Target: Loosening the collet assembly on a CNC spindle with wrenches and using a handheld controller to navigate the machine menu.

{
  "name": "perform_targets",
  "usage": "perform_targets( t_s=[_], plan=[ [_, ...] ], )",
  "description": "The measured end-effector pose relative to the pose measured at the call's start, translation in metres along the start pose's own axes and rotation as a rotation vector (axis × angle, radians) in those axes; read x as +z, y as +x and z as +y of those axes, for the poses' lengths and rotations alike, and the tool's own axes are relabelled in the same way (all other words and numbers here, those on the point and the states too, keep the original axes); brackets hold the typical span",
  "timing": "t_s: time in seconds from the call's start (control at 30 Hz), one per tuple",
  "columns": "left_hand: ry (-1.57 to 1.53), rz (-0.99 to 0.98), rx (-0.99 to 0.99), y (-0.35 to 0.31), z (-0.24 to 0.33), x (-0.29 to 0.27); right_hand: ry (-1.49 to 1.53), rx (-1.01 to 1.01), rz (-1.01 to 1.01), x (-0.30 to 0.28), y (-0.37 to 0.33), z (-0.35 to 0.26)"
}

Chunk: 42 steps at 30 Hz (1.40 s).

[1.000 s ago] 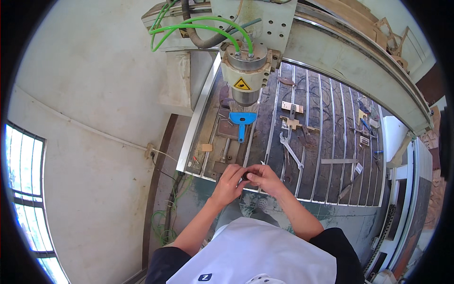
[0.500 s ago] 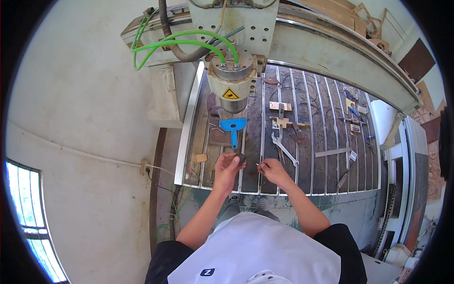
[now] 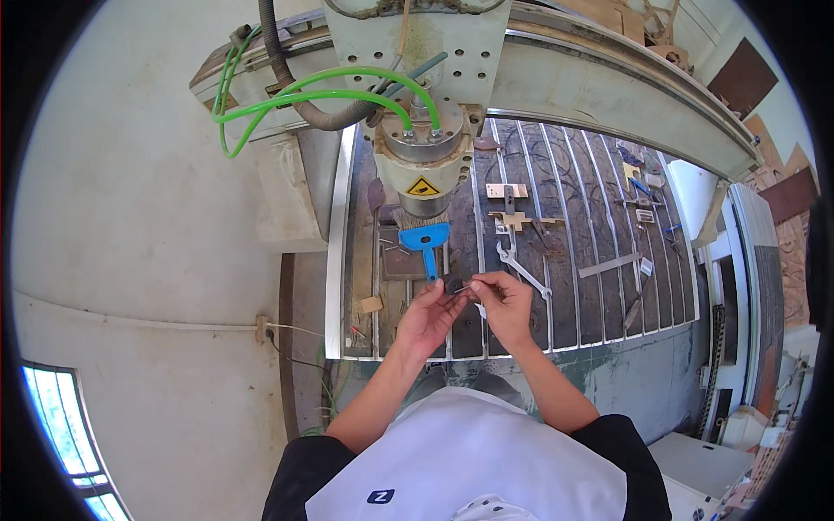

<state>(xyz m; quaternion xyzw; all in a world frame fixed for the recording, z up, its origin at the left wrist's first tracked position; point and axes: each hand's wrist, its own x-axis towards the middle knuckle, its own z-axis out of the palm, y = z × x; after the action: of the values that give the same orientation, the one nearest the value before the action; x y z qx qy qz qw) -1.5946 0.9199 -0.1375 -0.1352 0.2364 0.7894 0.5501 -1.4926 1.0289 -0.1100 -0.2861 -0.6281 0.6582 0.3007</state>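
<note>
My left hand (image 3: 420, 319) is closed, thumb and fingers pinching a small dark round part (image 3: 453, 285) above the near part of the machine bed. My right hand (image 3: 508, 308) has come up against it, its thumb and forefinger pinching a thin metal rod (image 3: 464, 287), which resembles a router bit. The rod's end meets or overlaps the dark part; whether it is inside cannot be made out. Just beyond the hands lies a blue-handled brush (image 3: 425, 236), under the spindle (image 3: 423, 165). An open-ended wrench (image 3: 524, 269) rests right of my right hand.
The slotted machine bed (image 3: 569, 304) stretches ahead under a heavy gantry (image 3: 608, 91). Green hoses (image 3: 347, 94) loop from the spindle. Clamp pieces (image 3: 508, 195), a steel ruler (image 3: 608, 265) and small tools lie on the right. A wooden block (image 3: 372, 304) sits at the left.
My right hand has moved left and slightly up, bringing the rod to the dark part. My left hand has turned more palm-up, shifting slightly right. The whole view has shifted a little.
</note>
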Motion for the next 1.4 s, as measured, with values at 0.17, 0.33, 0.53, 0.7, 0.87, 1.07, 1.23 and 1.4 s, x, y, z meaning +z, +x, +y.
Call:
perform_targets(
  t_s=[0.17, 0.33, 0.53, 0.7, 0.87, 1.07, 1.23, 1.4],
  plan=[
    [0.028, -0.002, 0.022, 0.008, 0.001, -0.005, -0.003, -0.085, 0.115, 0.008, -0.004, 0.011],
    [0.116, -0.002, 0.127, 0.014, -0.004, -0.014, -0.425, -0.452, 0.108, 0.013, -0.005, 0.007],
    [0.717, 0.113, 0.538, 0.027, -0.006, -0.016, -0.393, -0.055, 0.012, 0.013, 0.006, 0.039],
    [1.118, 0.136, 0.726, 0.074, 0.012, -0.03, -0.336, -0.029, 0.108, 0.03, 0.049, 0.087],
    [1.348, 0.287, 0.851, 0.131, 0.037, -0.047, -0.511, -0.148, 0.084, 0.054, 0.104, 0.113],
    [1.218, 0.367, 0.886, 0.161, 0.047, -0.029, -0.486, -0.155, 0.086, 0.063, 0.145, 0.131],
    [1.333, 0.404, 1.129, 0.177, 0.066, -0.039, -0.385, -0.219, 0.032, 0.068, 0.165, 0.125],
    [1.583, 0.358, 1.178, 0.175, 0.07, -0.039, -0.247, -0.244, 0.002, 0.063, 0.171, 0.135]
  ],
)
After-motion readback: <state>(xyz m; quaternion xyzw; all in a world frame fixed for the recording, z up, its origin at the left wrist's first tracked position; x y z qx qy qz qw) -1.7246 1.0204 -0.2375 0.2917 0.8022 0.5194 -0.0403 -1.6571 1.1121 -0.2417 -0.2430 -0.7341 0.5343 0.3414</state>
